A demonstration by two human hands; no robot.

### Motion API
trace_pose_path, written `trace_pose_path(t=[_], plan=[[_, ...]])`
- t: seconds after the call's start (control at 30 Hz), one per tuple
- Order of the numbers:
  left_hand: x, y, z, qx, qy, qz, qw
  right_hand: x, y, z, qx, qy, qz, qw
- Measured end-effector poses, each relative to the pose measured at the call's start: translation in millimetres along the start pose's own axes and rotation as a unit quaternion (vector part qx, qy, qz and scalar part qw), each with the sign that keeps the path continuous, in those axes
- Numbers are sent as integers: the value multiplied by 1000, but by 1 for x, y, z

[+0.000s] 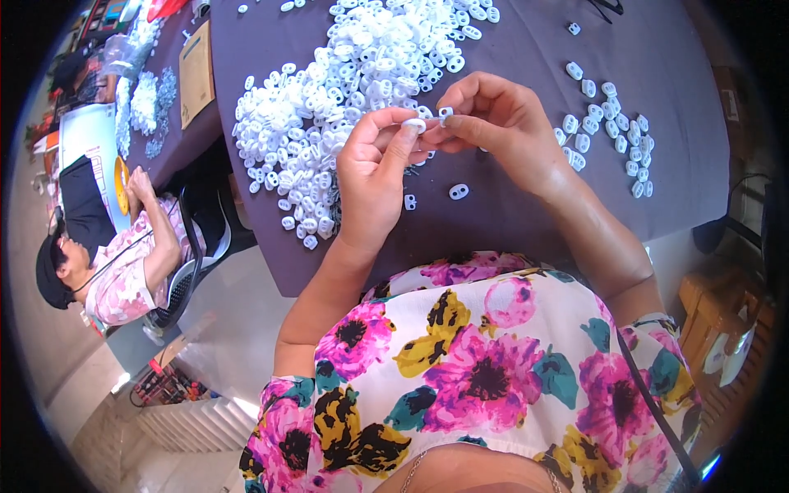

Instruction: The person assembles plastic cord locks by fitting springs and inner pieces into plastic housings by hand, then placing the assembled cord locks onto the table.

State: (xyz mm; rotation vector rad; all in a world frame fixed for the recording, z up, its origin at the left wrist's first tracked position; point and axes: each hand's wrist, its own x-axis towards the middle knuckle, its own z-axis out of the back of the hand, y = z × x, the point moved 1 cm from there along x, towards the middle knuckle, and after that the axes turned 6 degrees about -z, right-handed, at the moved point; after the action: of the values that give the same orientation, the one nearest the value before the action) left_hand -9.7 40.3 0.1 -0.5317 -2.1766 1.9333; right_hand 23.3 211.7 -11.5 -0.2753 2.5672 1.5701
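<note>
Between the thumb and fingers of my left hand point(378, 152) is a white oval cord lock shell point(415, 126). My right hand point(497, 123) pinches a small white cord lock plunger point(445, 113) with a hole in it. The two parts are held close together, end toward end; whether they touch, I cannot tell. Behind and left of my hands spreads a big pile of white two-hole cord lock pieces point(296, 131). A small plunger point(409, 201) and a single oval piece point(459, 191) lie on the cloth just below my hands.
A dark cloth covers the table point(526, 222). Several scattered white cord locks point(612, 119) lie to the right. Small dark metal bits point(335, 197) show at the pile's near edge. At left, a seated person point(123, 255) works by another table with a brown envelope point(196, 78).
</note>
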Motion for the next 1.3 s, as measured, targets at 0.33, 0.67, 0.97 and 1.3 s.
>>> trace_pose_path(t=[0.33,0.67,0.97,1.3], plan=[[0,0,9,98,13,-65,993,1,-2,1,-7,-8,15,1000],[2,0,10,35,42,-27,998,4,-3,3,-20,-12,28,999],[2,-2,9,-23,53,-44,997,2,0,2,-81,21,-4,996],[1,-5,6,0,60,-22,998,2,-1,1,-73,13,9,997]])
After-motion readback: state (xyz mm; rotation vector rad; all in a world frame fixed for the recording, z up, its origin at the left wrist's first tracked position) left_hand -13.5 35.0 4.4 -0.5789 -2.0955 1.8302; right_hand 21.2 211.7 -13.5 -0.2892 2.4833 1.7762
